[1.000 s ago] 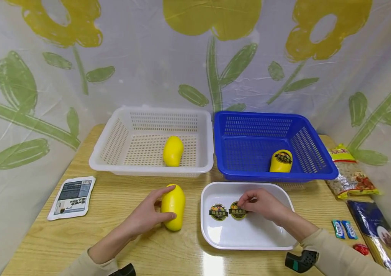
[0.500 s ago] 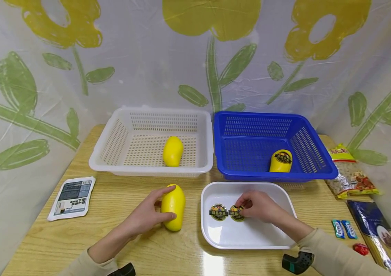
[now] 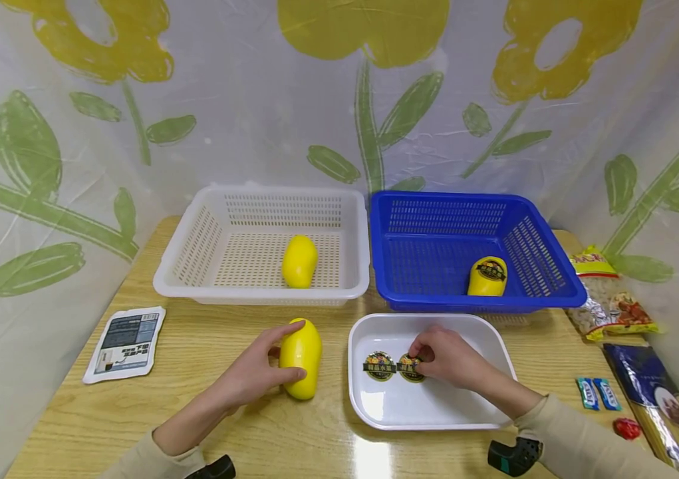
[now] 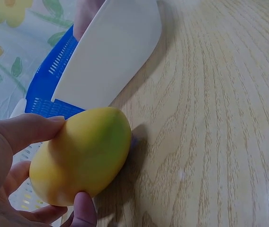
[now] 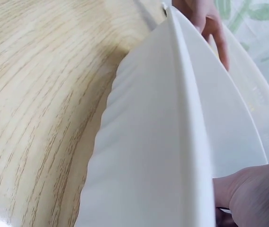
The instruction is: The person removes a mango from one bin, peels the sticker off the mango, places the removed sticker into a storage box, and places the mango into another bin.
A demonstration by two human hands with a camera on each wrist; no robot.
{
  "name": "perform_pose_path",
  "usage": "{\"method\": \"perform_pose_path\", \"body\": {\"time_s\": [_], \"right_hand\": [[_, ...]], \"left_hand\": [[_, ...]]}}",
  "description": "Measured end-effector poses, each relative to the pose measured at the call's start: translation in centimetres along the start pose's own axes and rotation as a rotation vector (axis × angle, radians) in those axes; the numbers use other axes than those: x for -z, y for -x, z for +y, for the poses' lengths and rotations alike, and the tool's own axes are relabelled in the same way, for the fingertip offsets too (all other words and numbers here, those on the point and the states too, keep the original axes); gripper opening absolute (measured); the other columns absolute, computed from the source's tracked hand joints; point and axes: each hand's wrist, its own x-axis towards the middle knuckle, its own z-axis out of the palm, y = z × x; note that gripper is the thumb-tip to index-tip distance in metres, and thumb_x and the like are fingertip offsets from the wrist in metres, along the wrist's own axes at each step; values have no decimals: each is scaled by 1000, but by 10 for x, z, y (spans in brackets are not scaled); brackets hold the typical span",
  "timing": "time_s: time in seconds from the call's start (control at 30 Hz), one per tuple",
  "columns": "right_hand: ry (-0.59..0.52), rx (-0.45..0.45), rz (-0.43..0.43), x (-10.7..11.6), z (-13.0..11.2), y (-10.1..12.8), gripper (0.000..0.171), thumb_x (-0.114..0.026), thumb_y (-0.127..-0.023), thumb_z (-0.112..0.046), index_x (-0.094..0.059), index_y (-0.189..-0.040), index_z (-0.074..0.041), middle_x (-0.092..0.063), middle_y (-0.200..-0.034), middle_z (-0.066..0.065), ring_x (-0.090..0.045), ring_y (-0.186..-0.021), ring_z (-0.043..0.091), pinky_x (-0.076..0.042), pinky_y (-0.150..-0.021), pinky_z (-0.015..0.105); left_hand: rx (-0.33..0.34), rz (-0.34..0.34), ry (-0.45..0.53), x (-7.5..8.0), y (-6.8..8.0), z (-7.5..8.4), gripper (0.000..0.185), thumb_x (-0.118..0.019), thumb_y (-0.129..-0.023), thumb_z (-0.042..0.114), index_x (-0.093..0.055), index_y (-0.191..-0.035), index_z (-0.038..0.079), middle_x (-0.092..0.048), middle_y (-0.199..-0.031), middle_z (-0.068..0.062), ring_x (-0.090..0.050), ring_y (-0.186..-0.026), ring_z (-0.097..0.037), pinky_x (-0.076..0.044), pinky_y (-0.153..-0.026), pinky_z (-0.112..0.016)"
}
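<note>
A yellow mango (image 3: 301,359) lies on the table, and my left hand (image 3: 258,369) grips it between thumb and fingers. The left wrist view shows the same mango (image 4: 85,153) with fingers round it. My right hand (image 3: 449,359) is inside the white tray (image 3: 429,419), thumb and forefinger pinching at the right edge of a round black-and-gold sticker (image 3: 407,368). A second such sticker (image 3: 380,366) lies flat just left of it. In the right wrist view the tray's wall (image 5: 144,123) hides my right fingertips.
Behind stand a white basket (image 3: 261,293) with one plain mango (image 3: 300,261) and a blue basket (image 3: 477,305) with a stickered mango (image 3: 486,283). A white packet (image 3: 125,344) lies left. Snack bags (image 3: 611,296), a pasta pack (image 3: 662,406) and small candies (image 3: 598,394) lie right.
My right thumb and fingertips have come down onto the right sticker's edge, which has shifted very slightly left. My left hand and its mango have stayed put.
</note>
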Motion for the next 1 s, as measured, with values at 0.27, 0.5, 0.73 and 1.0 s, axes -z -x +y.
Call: {"method": "perform_pose_path", "body": {"time_s": [0.27,0.5,0.73,1.0], "right_hand": [[-59,-6,-92,2,-2,-4,21,-78,-71,-1,-68,-88,-7,-65,-79,-5,-59,-72,5,-51,-68,22],[-100,79,-147,0,0,-6,24,-72,-73,8,-70,-93,-5,-67,-83,-2,-61,-75,9,-53,-69,22],[-139,128,-174,-2,1,-6,29,-72,-72,9,-68,-98,-2,-65,-88,1,-61,-79,13,-54,-70,22],[-155,93,-197,4,-5,-5,25,-75,-77,2,-68,-100,-3,-66,-90,2,-62,-82,15,-55,-73,26]], "left_hand": [[-8,-6,6,0,0,-1,74,-81,-80,17,-47,-145,25,-39,-146,-13,-51,-111,-31,-51,-76,-34],[-10,-1,-5,0,0,0,74,-81,-80,17,-48,-145,24,-41,-144,-13,-51,-109,-31,-50,-76,-33],[-14,-1,-6,0,1,0,74,-81,-80,17,-48,-145,24,-42,-143,-13,-51,-108,-30,-49,-77,-33],[-44,-26,11,-1,2,-3,75,-79,-82,17,-44,-148,22,-37,-145,-16,-50,-109,-30,-49,-80,-33]]}}
